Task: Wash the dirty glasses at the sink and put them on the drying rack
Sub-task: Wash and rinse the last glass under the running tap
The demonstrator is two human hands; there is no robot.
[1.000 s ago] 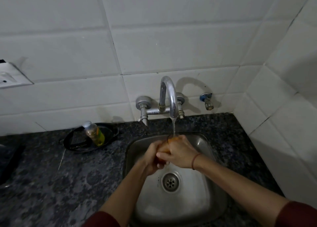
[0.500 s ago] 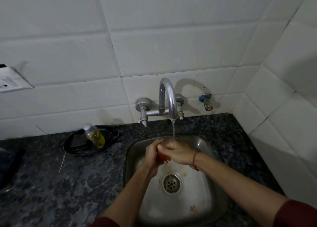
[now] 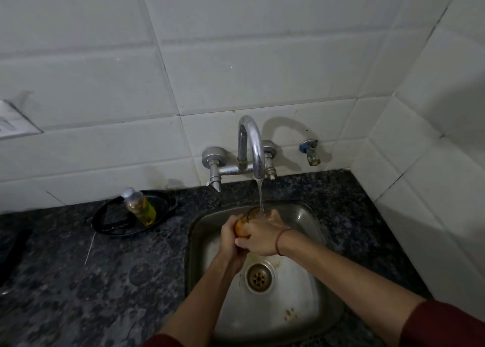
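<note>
Glass [image 3: 251, 213]: one; held over the far part of the sink [image 3: 304, 215], tilted, mouth towards the far side; orange residue shows in its lower part
Left hand [image 3: 230, 238]: fingers curled round the lower end of the glass; firm hold
Right hand [image 3: 263, 239]: curled over the right side of the glass, holding it; thin cord [image 3: 280, 241] round the wrist
Obstruction: the two hands hide most of the glass; the forearms cross the near part of the sink
Faucet [image 3: 252, 147]: one curved spout on the far wall; water stream [image 3: 260, 194] falls onto the glass rim
Small valve [image 3: 311, 154]: one; on the wall, right of the faucet
Drain [image 3: 259, 277]: one; near side of the hands; orange spots [image 3: 290, 314] lie on the basin floor, near right
Counter [image 3: 78, 281]: dark speckled stone around the sink
Black pan [image 3: 110, 215]: one; far left of the sink
Bottle [image 3: 140, 207]: one; lies tilted in the black pan; yellow-green contents
Switch plate [image 3: 10, 123]: one; far left wall, partly cut off
</note>
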